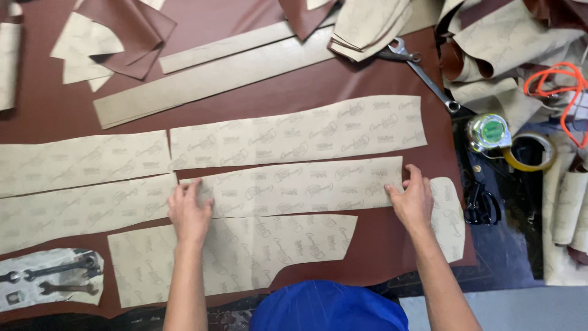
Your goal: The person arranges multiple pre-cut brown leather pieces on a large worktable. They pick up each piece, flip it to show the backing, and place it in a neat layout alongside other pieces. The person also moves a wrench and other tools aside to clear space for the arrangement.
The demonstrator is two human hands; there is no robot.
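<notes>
Blue cap (327,306) at the bottom edge, my arms running up from either side of it.

Nearest piece: wide paper pattern (245,251), flat on the brown leather (380,245) that covers the tabletop. Left of it, spanners (58,279) lie on a pale scrap; I count two for sure, maybe a third, hard to tell.

Step in hand: laying the middle pattern (300,187) into its slot. Left hand (190,211) is flat on its left end, fingers spread and pressing, gripping nothing. Right hand (411,199) is at its right end, fingers curled over the edge, thumb on top; pinching or just pushing, can't tell. A small rounded pattern (448,217) sits just right of that hand.

Judgement: next move needs this strip squared to its neighbours with narrow, even gaps and no overlap, then held flat.

Count of large patterns in the block: five, plus the small one. Two are at left (79,162) (73,208), one above the middle strip (300,132).

Farther up: two plain long strips (208,76), unprinted side up. Loose folded offcuts lie along the top edge, too jumbled to count.

Right side, off the leather: one long wrench (422,70), one tape measure (490,132), one tape roll (531,152), one pair of black scissors (481,205), one orange cord (560,86).
</notes>
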